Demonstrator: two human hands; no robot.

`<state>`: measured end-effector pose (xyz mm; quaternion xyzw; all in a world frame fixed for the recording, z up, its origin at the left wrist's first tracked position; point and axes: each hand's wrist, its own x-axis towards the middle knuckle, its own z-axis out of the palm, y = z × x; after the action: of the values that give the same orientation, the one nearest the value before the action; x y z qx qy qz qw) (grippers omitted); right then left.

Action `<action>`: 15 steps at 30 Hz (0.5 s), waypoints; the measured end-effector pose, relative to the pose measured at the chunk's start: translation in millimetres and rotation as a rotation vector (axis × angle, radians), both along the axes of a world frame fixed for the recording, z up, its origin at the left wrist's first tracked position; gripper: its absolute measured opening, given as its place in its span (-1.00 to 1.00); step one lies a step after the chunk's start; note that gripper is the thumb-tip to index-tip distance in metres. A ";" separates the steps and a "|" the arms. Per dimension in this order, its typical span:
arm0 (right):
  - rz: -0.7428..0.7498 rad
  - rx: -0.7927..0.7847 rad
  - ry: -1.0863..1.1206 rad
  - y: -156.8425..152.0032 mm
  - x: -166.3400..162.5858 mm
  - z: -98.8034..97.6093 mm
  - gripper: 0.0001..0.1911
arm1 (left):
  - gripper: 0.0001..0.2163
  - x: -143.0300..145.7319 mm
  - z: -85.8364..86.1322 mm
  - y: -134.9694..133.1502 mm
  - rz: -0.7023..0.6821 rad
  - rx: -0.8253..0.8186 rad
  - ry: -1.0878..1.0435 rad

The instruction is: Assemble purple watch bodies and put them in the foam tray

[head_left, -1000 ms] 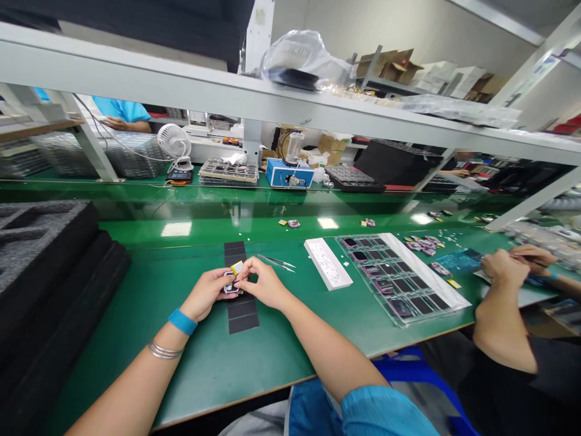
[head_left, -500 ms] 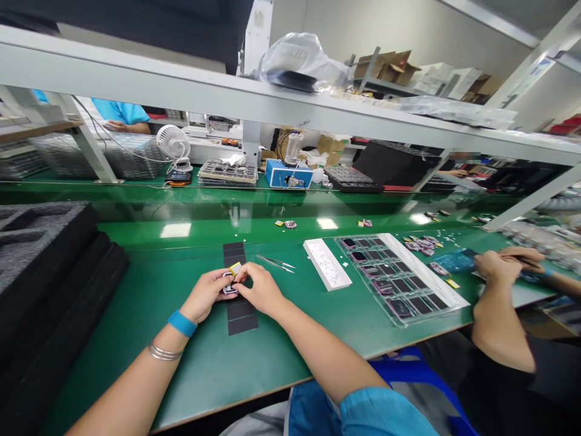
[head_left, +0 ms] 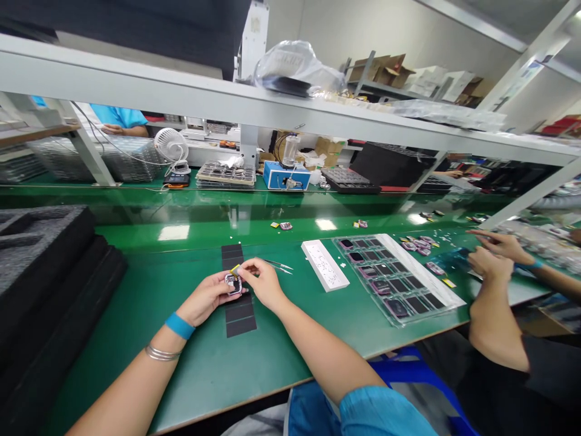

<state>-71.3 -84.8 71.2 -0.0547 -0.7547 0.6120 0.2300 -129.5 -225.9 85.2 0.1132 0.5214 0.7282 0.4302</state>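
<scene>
My left hand (head_left: 206, 298) is closed round a small silver and purple square frame part (head_left: 233, 283), held just above the green bench. My right hand (head_left: 262, 281) pinches a small yellow tab (head_left: 235, 270) at the part's top edge. Both hands hover over a black strip of dark rectangular pads (head_left: 235, 290) lying on the bench. A pair of tweezers (head_left: 279, 264) lies just right of my right hand.
A white block (head_left: 324, 264) and a clear tray of dark parts (head_left: 394, 283) lie to the right. A co-worker's hands (head_left: 492, 254) work at the far right. Black foam trays (head_left: 43, 272) stack at left. Loose small parts (head_left: 285, 226) sit on the conveyor belt.
The frame part has turned so its open face shows, and my right hand's fingers have shifted up to the yellow tab. The co-worker's hand reached further out.
</scene>
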 end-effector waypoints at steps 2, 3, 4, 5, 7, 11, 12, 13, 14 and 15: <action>-0.005 0.070 0.015 -2.6 3.5 2.7 -0.87 | -0.80 0.2 -1.4 1.0 0.024 -0.027 0.022; -0.010 0.120 0.019 -3.6 4.9 3.7 -0.88 | -0.83 0.2 -2.8 1.6 0.037 -0.043 0.025; -0.019 0.182 0.022 -4.3 6.2 4.4 -0.89 | -0.85 0.0 -4.3 2.2 0.051 -0.055 0.020; -0.029 0.257 0.031 -4.7 7.3 4.7 -0.90 | -0.87 -0.3 -5.9 2.7 0.070 -0.062 0.007; -0.029 0.446 0.072 -4.6 8.9 4.8 -0.90 | -0.86 -1.4 -8.4 3.1 0.121 -0.053 -0.043; 0.058 0.835 0.171 -2.6 11.7 4.3 -0.79 | -0.77 -4.8 -8.5 0.8 0.149 0.057 -0.214; 0.071 0.897 0.182 -2.2 12.1 4.0 -0.76 | -0.77 -5.5 -7.8 -0.1 0.145 0.085 -0.242; 0.074 0.937 0.190 -1.8 12.4 3.5 -0.74 | -0.77 -6.2 -7.1 -0.9 0.146 0.103 -0.250; 0.073 0.961 0.194 -1.4 12.2 2.8 -0.74 | -0.78 -6.6 -6.5 -1.5 0.152 0.112 -0.237; 0.070 0.970 0.194 -0.9 11.7 1.9 -0.75 | -0.79 -6.8 -6.2 -2.1 0.154 0.113 -0.210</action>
<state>-59.6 -85.8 73.1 0.1410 -0.9290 0.2000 0.2775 -136.2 -228.0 79.0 0.0202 0.4388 0.7952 0.4180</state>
